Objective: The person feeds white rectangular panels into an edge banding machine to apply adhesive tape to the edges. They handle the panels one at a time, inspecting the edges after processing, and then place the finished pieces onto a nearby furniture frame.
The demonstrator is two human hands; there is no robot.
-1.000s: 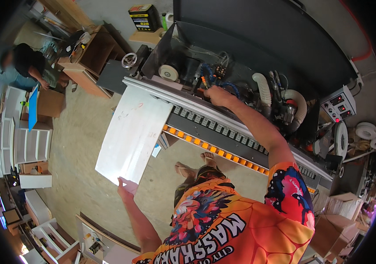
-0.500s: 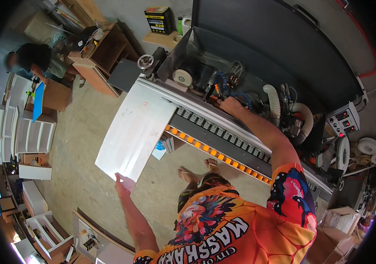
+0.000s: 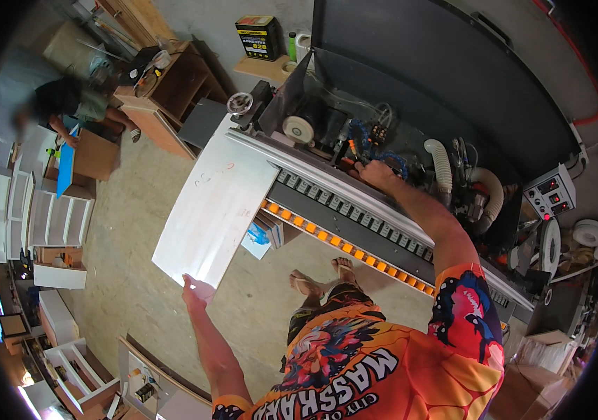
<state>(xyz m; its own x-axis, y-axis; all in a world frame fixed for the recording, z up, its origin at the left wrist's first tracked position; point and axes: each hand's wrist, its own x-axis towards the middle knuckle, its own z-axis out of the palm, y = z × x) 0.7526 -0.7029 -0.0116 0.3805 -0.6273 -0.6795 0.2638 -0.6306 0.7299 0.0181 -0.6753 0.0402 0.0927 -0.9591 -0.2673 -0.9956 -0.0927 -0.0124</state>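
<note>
A white panel (image 3: 208,203) lies on the left end of an open edge-banding machine (image 3: 383,231) and sticks out past its near side. At the panel's near corner my left hand (image 3: 196,292) is closed on the edge, with the thumb on top. My right hand (image 3: 381,175) reaches over the metal rail into the machine's works. Its fingers are curled at a small part beside the blue coiled hoses (image 3: 391,152); what they grip is hidden. A row of orange rollers (image 3: 322,235) runs along the near side, right of the panel.
The dark lid (image 3: 439,63) stands raised behind the machine. A control box (image 3: 550,194) with lit displays is at right, near ribbed hoses (image 3: 440,164). Far left, another person (image 3: 61,98) bends over a blue-faced board (image 3: 67,168). White shelf units (image 3: 61,217) stand nearby.
The view has shifted slightly, so the machine sits a little farther right. Both hands stay at about the same places on the panel and machine. The other person leans lower.
</note>
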